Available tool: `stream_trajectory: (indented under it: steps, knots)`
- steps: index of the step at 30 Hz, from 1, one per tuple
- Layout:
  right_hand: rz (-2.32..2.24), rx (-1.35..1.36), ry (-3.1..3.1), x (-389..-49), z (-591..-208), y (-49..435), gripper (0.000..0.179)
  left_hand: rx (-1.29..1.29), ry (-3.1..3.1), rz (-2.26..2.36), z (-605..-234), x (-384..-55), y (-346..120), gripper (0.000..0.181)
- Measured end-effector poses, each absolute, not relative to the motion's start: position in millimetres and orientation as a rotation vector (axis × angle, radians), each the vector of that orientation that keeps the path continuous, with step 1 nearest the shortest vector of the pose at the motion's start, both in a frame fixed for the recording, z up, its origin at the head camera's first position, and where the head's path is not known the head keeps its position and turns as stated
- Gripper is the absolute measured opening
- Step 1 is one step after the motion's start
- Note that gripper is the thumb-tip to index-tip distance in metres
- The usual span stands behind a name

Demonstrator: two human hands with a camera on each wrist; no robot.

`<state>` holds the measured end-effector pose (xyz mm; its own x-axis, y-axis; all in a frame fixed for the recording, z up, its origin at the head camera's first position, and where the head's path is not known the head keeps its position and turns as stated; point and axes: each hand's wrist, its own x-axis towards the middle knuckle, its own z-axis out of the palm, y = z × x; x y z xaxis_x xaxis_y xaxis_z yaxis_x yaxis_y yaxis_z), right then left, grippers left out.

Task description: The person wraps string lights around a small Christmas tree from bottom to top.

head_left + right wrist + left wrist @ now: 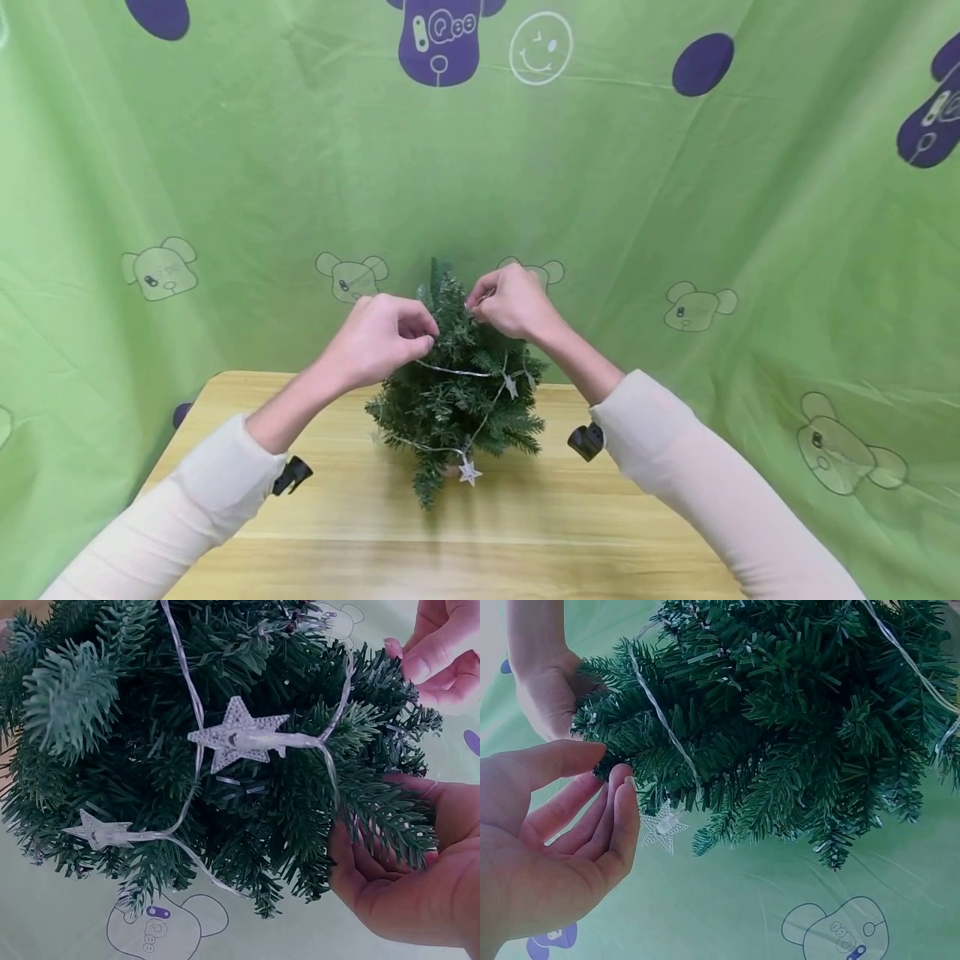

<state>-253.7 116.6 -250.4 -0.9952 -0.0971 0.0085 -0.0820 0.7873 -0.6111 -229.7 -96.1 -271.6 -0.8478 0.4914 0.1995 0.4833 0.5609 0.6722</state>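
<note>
A small artificial Christmas tree (450, 400) stands on the table, wound with a clear string of star lights (457, 372). My left hand (386, 337) is at the tree's upper left side. In the left wrist view, its thumb and fingers curve loosely around a sprig tip, a gap between them. Higher up, my right hand (513, 302) pinches the light string at the right of the treetop. In the right wrist view, the string runs from a large star light (238, 739) toward this hand, whose fingertips are partly hidden by a branch.
The tree is on a light wooden table (315, 533). A green printed cloth (600, 183) hangs behind it and at both sides. One star light (469, 472) dangles low at the front, another (511, 385) at the right. Black wrist-camera mounts (292, 475) sit below the sleeves.
</note>
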Motion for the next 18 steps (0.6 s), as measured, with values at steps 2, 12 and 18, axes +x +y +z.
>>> stream_trajectory:
  steps: [2, 12, 18]
  knots:
    - [-0.990, -0.153, 2.947, -255, -250, 115, 0.020, 0.860, 2.765, 1.189, -271, -230, -97, 0.012]
    - [-0.919, -0.233, 2.940, -254, -244, 120, 0.020, 0.855, 2.766, 1.198, -274, -228, -98, 0.013]
    - [-0.830, -0.290, 2.922, -244, -227, 127, 0.022, 0.862, 2.761, 1.209, -275, -227, -99, 0.014]
